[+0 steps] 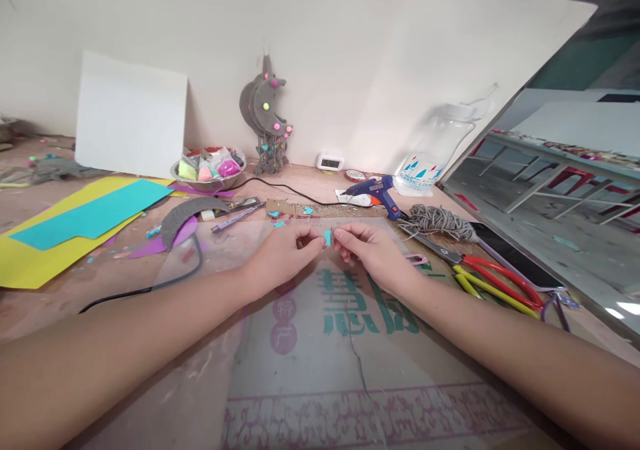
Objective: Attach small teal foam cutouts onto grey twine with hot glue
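Note:
Over the middle of the plastic-covered board, my left hand (pixel 286 258) and my right hand (pixel 369 250) meet with fingertips almost touching. Pinched between them is a small light-blue cut piece (pixel 327 237); its exact shape is too small to make out. Both hands are closed on its edges. Just beyond my left hand, a few similar blue pieces (pixel 309 211) lie on a brown cardboard strip. A pink-handled tool (pixel 416 259) shows partly beside my right wrist. Below the hands, a printed sheet (pixel 305 370) with green characters lies flat under clear plastic.
Red-and-yellow-handled pliers (pixel 495 280), a grey yarn bundle (pixel 440 223), a phone (pixel 517 257) and a blue glue gun (pixel 373 191) lie to the right. Left are blue and yellow sheets (pixel 95 217), a grey crescent (pixel 187 218) and a bowl (pixel 227 182). A moon decoration (pixel 265 103) stands behind.

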`<state>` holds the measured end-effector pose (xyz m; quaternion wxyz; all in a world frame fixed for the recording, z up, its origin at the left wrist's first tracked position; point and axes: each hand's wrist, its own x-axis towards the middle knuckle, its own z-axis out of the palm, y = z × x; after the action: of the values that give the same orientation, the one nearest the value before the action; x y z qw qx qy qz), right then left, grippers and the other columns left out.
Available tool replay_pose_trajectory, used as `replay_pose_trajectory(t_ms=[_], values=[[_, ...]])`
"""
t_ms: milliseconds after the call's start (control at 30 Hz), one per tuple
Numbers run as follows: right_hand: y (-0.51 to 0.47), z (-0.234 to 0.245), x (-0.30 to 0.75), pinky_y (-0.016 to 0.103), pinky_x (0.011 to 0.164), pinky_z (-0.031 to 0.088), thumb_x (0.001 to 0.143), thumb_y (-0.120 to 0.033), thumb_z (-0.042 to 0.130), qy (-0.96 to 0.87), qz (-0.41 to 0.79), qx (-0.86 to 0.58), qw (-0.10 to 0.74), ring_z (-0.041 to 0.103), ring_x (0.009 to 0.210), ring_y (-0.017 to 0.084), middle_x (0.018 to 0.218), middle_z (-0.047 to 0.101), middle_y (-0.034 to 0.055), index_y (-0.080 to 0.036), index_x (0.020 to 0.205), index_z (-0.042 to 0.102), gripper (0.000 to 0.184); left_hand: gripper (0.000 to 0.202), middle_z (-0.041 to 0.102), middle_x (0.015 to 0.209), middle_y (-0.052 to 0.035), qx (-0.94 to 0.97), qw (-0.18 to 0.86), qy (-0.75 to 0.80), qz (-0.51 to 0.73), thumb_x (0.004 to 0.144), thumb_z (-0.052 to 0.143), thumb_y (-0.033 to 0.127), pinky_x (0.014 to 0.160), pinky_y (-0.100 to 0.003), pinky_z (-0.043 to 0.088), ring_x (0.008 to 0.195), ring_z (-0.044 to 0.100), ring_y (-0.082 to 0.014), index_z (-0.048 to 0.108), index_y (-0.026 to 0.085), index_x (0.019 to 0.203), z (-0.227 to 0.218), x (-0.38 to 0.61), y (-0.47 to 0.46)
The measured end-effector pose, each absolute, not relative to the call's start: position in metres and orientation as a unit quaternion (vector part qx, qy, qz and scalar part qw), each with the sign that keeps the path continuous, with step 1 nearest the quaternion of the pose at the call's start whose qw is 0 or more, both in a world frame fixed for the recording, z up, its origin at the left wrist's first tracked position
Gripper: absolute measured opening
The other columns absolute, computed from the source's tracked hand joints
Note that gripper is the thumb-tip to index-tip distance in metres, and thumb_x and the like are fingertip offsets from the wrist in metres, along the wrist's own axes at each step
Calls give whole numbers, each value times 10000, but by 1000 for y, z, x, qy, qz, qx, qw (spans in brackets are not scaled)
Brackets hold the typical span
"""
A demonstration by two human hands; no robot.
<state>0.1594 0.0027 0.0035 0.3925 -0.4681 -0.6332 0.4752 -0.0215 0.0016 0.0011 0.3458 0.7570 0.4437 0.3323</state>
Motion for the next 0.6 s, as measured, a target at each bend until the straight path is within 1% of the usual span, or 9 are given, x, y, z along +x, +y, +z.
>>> replay_pose_trajectory(t_ms=[133, 267, 400, 500, 600], values=[[5, 2, 160, 237, 520, 373, 795, -463, 568, -618, 492, -458, 409, 459, 547, 93, 662, 538, -4, -162, 747, 605, 308, 253, 551, 645, 29, 751, 356, 441, 340, 832, 446, 335, 573, -228, 362, 615, 481, -110, 557, 166, 680, 3, -21, 1], [5, 4, 161, 240, 508, 357, 758, -456, 616, -635, 478, -475, 378, 435, 522, 88, 621, 516, -20, -166, 688, 585, 300, 241, 503, 590, 38, 738, 362, 454, 344, 826, 456, 325, 514, -220, 339, 554, 450, -99, 540, 171, 662, 5, -20, -1], [4, 5, 161, 243, 513, 342, 769, -431, 606, -645, 469, -481, 365, 421, 517, 84, 605, 504, -30, -167, 699, 602, 273, 221, 492, 536, 37, 733, 359, 461, 347, 806, 481, 322, 489, -223, 338, 529, 454, -108, 548, 180, 650, 7, -19, -2], [3, 5, 161, 240, 517, 344, 748, -416, 632, -641, 464, -486, 371, 425, 524, 85, 611, 518, -32, -170, 764, 631, 247, 226, 496, 521, 33, 734, 358, 464, 343, 801, 485, 332, 475, -226, 334, 515, 456, -113, 546, 182, 643, 6, -19, -2], [3, 4, 160, 237, 512, 353, 711, -413, 666, -633, 461, -495, 377, 439, 527, 87, 622, 538, -30, -170, 814, 641, 265, 239, 521, 548, 28, 739, 349, 465, 340, 809, 474, 346, 476, -225, 333, 520, 460, -111, 551, 180, 655, 4, -20, -1]])
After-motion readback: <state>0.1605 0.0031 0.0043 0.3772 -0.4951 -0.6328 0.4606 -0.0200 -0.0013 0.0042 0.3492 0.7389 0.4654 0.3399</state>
